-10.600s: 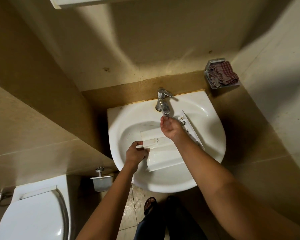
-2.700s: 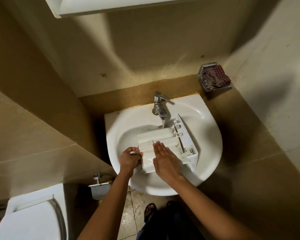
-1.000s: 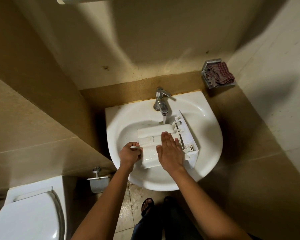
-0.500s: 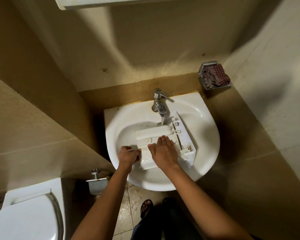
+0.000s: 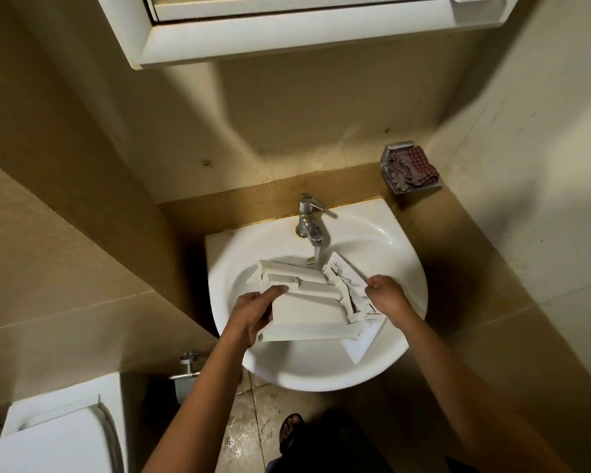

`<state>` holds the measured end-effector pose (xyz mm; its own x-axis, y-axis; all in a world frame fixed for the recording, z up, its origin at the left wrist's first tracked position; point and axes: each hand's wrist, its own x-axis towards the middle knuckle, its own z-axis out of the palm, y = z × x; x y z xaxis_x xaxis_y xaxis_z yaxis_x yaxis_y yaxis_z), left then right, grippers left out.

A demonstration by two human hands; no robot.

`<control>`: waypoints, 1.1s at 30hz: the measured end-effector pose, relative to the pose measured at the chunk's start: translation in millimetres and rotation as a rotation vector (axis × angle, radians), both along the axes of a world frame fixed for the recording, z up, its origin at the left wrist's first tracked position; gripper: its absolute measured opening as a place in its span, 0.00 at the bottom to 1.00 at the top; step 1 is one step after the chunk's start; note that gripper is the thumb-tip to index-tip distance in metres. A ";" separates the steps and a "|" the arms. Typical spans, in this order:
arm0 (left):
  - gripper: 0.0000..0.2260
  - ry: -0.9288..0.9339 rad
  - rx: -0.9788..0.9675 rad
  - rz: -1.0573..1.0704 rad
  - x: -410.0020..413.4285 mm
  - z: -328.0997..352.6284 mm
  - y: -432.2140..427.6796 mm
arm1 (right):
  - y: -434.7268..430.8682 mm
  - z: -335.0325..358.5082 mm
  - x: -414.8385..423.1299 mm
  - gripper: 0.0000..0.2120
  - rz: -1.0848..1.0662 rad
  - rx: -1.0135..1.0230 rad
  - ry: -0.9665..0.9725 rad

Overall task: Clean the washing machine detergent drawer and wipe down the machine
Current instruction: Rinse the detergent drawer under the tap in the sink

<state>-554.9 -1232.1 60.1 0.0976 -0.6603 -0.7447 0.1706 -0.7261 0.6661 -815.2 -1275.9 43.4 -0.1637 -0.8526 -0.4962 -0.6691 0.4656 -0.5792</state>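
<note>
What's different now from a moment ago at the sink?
The right hand, flat on the detergent drawer half a second ago, has slid off to the right and now grips its front-panel end. The left hand keeps hold of the other end. Unchanged: tap running, drawer over the sink, checked cloth in its wall dish.

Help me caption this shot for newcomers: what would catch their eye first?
A white detergent drawer is held in the white sink, under water running from the chrome tap. The left hand grips its near-left corner, the right hand its right side. A checked cloth lies in a metal dish on the wall, upper right.
</note>
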 end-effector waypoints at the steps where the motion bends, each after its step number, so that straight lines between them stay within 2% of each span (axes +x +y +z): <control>1: 0.17 -0.003 -0.007 0.005 1.6 7.3 0.9 | 3.3 -4.6 -0.1 0.07 -0.041 0.013 -0.057; 5: 0.24 -0.148 -0.021 -0.019 6.9 32.4 9.7 | 14.0 -21.0 7.0 0.07 -0.159 0.022 -0.274; 8: 0.35 -0.281 -0.076 -0.005 6.0 50.4 15.9 | 23.2 -22.3 15.7 0.11 -0.261 0.053 -0.489; 11: 0.43 -0.382 -0.114 -0.005 2.9 56.1 17.2 | 30.8 -31.5 21.4 0.13 -0.287 0.082 -0.567; 14: 0.40 -0.415 -0.139 0.020 -1.6 60.0 17.9 | 35.6 -36.2 27.7 0.12 -0.354 0.092 -0.590; 19: 0.42 -0.421 -0.167 0.083 -7.7 63.0 18.3 | 41.3 -40.9 32.7 0.10 -0.400 0.069 -0.679; 27: 0.29 -0.480 -0.213 0.083 -20.3 62.6 28.1 | 33.8 -41.0 27.5 0.14 -0.362 0.061 -0.653; 33: 0.31 -0.540 -0.209 0.058 -22.4 56.4 38.9 | 26.2 -45.7 23.2 0.14 -0.302 0.061 -0.633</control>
<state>-577.3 -1193.2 116.5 0.4681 -0.7700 -0.4335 -0.1976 -0.5694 0.7980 -792.0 -1249.7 -2.4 -0.0531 -0.7826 -0.6202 -0.0485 0.6224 -0.7812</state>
